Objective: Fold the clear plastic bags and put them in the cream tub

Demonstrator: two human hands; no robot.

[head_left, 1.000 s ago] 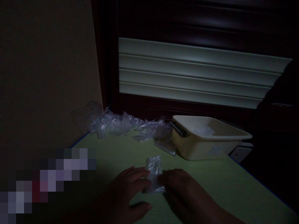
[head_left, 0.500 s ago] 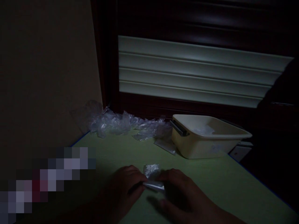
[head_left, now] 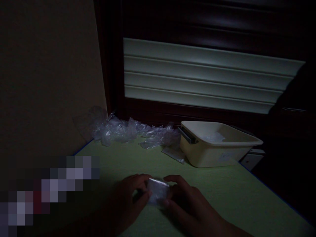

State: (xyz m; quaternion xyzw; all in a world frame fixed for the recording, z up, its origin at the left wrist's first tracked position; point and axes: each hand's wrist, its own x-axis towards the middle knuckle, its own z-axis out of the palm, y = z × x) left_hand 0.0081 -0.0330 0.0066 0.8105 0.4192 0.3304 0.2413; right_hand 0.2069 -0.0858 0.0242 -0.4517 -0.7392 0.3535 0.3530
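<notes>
In a dim room, a person works at a green-topped table (head_left: 222, 197), both hands closed around a small clear plastic bag (head_left: 158, 192) folded into a compact packet. The left hand (head_left: 128, 200) pinches the packet's left edge between thumb and fingers; the right hand (head_left: 187, 204) grips the opposite edge, fingertips curled over the top. The packet sits just above the tabletop near the front edge, between the two hands — whether it touches the surface cannot be told in the low light.

Judging from how things lie, the folding of this one bag looks close to finished: it is already a tight small rectangle. Much seems left, though. A heap of crumpled clear plastic bags (head_left: 118, 130) lies along the far edge of the table against the wall, with a flatter loose piece (head_left: 174, 154) just beside a cream plastic bin (head_left: 219, 154). Something pale and glossy shows inside the bin — possibly bags already folded, though it is too dark to say. Behind the table hangs a slatted shutter (head_left: 197, 75), part lit and part in shadow.
</notes>
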